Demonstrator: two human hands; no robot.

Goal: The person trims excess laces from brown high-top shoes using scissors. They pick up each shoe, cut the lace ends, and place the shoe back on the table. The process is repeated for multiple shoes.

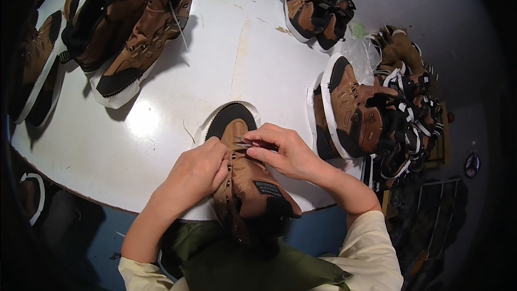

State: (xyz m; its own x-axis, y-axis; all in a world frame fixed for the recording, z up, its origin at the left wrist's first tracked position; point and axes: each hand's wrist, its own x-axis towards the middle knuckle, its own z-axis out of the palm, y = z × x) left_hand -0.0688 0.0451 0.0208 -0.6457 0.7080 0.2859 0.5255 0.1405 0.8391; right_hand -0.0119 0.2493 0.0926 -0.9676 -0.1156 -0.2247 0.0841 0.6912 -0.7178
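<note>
2 hands (pixel 293 153) hold 1 brown shoe (pixel 250 177) and 1 pointed tool (pixel 244 145).

Two hands (pixel 198 168), one pointed tool (pixel 245 145)

Brown-and-black shoes (pixel 148 51) rest on the white table (pixel 212 70), some near a clear plastic bag (pixel 361 58).

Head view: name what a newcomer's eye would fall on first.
The brown boot at the near edge of the white table draws the eye first: the left hand grips its left side while the right hand holds a small pointed metal tool over it. Then come similar brown-and-black shoes, grouped at upper left and at right.
</note>
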